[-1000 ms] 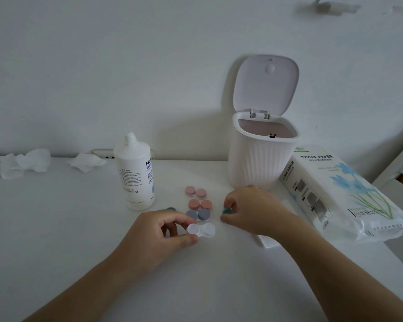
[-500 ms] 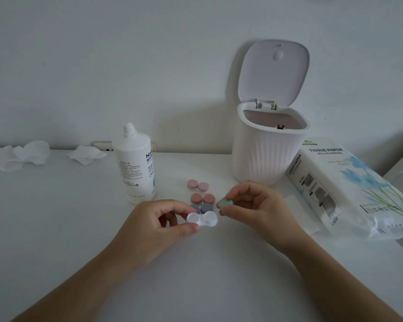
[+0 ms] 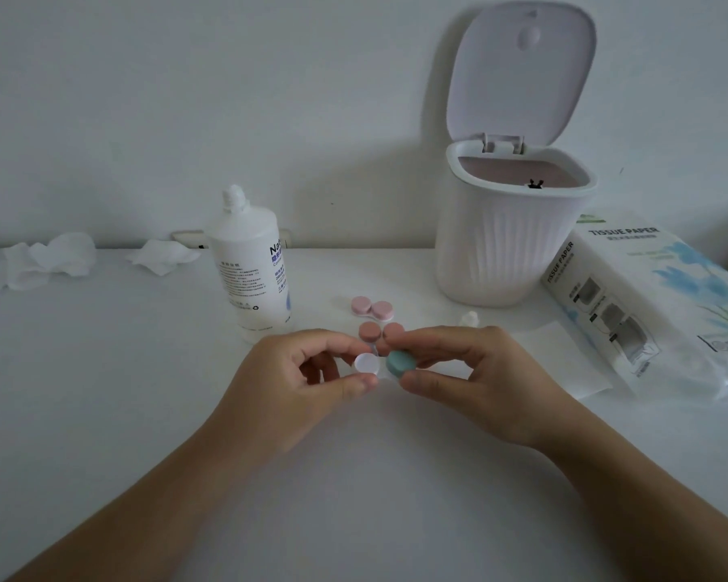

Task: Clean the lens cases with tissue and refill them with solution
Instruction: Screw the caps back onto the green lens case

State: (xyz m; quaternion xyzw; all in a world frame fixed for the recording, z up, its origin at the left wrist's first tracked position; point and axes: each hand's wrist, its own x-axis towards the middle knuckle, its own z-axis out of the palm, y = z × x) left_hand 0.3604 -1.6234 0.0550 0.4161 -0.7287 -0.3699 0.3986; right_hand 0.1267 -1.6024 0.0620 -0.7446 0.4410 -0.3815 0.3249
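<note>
Left hand (image 3: 295, 384) is pinching the clear white plastic lens case (image 3: 366, 364) between thumb and curled fingers, holding it just above the white tabletop (image 3: 102, 413) near the front centre. Right hand (image 3: 475, 380) is gripping a round teal screw cap (image 3: 400, 363) between thumb and forefinger, pressing it against the right-hand well of that same case; the well itself is hidden under the cap. The left-hand well is sitting uncovered, facing the camera. Just behind the hands a salmon-pink capped lens case (image 3: 381, 331) is lying flat, partly blocked by the fingers, and behind that a paler pink capped lens case (image 3: 372, 307) is lying flat too. The white plastic solution bottle with blue print (image 3: 251, 266) is standing upright to the left of the pink cases, cap off, nozzle showing. A small white bottle cap (image 3: 468, 319) is sitting on the table by the bin. The white ribbed mini bin (image 3: 501, 254) is standing at the back with its flip lid up. A flat white tissue sheet (image 3: 564, 359) is lying under the right wrist side, touching the soft plastic tissue paper pack (image 3: 656, 308) at the right. Two crumpled white tissues (image 3: 51, 258) are lying at the far left by the wall.
</note>
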